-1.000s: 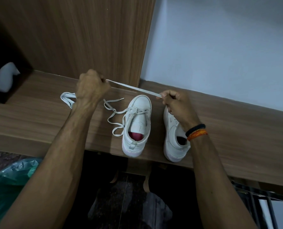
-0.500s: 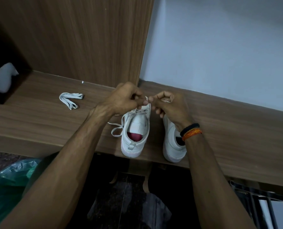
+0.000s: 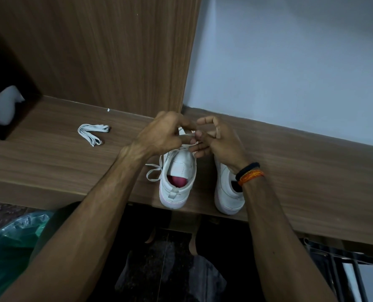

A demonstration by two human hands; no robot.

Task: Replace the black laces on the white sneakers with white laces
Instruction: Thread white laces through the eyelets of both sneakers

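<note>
Two white sneakers stand side by side, heels toward me, on the wooden ledge (image 3: 311, 175). The left sneaker (image 3: 178, 177) has a red insole and a white lace (image 3: 154, 171) threaded through it, with loose ends hanging on its left side. My left hand (image 3: 161, 136) and my right hand (image 3: 218, 138) meet above its toe, each pinching part of that white lace. The right sneaker (image 3: 227, 192) stands partly under my right wrist. A second white lace (image 3: 93, 132), folded in a bundle, lies on the ledge to the left. I see no black laces.
A wooden panel (image 3: 115, 51) rises behind the ledge, next to a pale wall (image 3: 290, 51). A dark box (image 3: 4, 101) with a white thing in it sits at the far left. A green plastic bag (image 3: 11, 243) lies below left; metal bars (image 3: 344, 273) below right.
One second ago my hands held the lace stretched wide apart. They have since come together above the left sneaker's toe, and the folded lace bundle is uncovered.
</note>
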